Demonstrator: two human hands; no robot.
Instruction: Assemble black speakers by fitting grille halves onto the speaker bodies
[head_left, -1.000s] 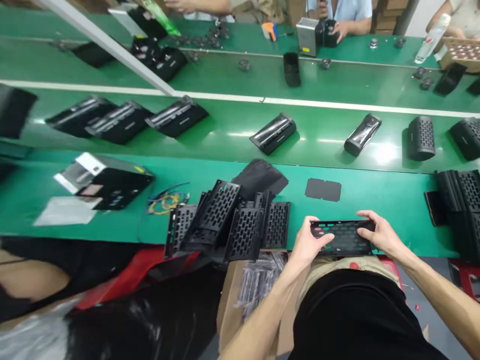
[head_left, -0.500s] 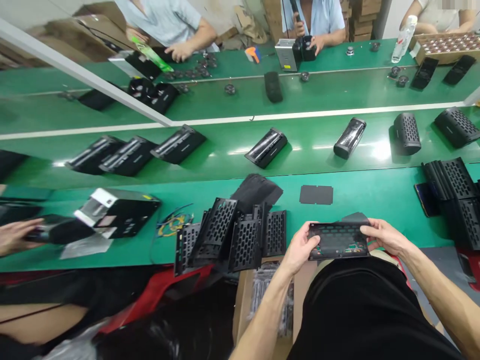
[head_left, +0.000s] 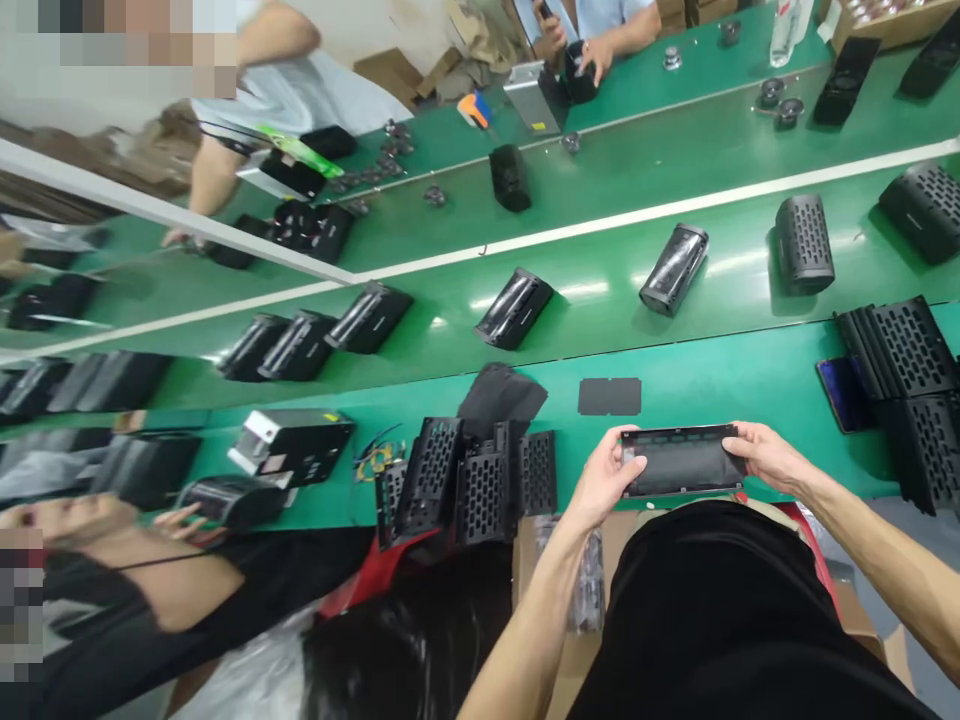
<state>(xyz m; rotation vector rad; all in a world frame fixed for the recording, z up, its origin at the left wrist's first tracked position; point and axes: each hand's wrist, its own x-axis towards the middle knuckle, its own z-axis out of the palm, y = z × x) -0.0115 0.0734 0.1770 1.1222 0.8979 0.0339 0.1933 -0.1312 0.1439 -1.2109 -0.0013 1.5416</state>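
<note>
Both hands hold a black perforated speaker grille panel above the table's near edge, its inner side facing up. Inside its frame lies a thin dark mesh sheet, which covers most of the holes. My left hand grips the left end, thumb over the rim onto the sheet. At the right end my right hand is closed, its thumb pressing the top right corner. Just beyond, a flat black sheet rests on the green table. To the left, several black grille panels lean in a pile beside stacked dark sheets.
Black speaker housings lie spaced along the green conveyor belt. A phone and more grille panels are at the right. A co-worker's hand touches a black housing at the left. An open carton stands below the table.
The mesh sheet's raised upper right corner has gone down, and the sheet now lies flatter inside the panel. The panel has tilted slightly. My view has swung left.
</note>
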